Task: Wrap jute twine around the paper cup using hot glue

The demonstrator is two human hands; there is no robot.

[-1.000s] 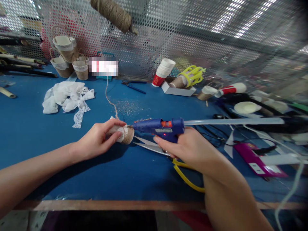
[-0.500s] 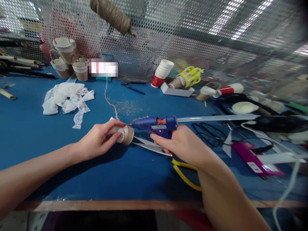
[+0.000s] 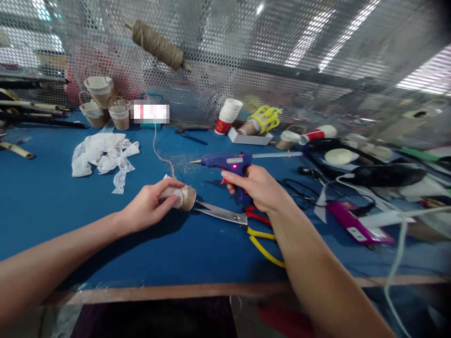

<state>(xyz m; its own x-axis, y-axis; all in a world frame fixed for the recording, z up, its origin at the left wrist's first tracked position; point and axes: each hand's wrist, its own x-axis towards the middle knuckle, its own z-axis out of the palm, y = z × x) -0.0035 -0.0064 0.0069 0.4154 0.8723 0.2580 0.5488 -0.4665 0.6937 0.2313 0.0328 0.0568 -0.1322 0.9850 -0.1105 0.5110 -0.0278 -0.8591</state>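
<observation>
While the twine-wrapped cup [image 3: 190,198] is lying on its side between the middle and the front edge of the blue worktop [image 3: 197,258], open scissors [image 3: 225,214] are pointing their tips at it, handles angling toward the front edge. A twine strand [image 3: 172,166] is running from the cup toward the rear edge, and a twine spool [image 3: 157,45] is sitting up against the perforated metal panel [image 3: 116,42]. White lace [image 3: 100,151] is lying heaped toward the left edge; three handled cups [image 3: 104,97] are standing piled near the rear left corner. Light is coming through the panel's holes.

Vs half a second ago: the glue gun [image 3: 225,161] is now hanging nearer the rear edge, nozzle clear of the cup. A red handle [image 3: 259,216] is now showing.

Left hand [image 3: 150,205] is pinching the cup, thumb against fingers. Right hand [image 3: 262,187] is wrapping the gun's grip, nozzle pointing toward the left edge.
</observation>
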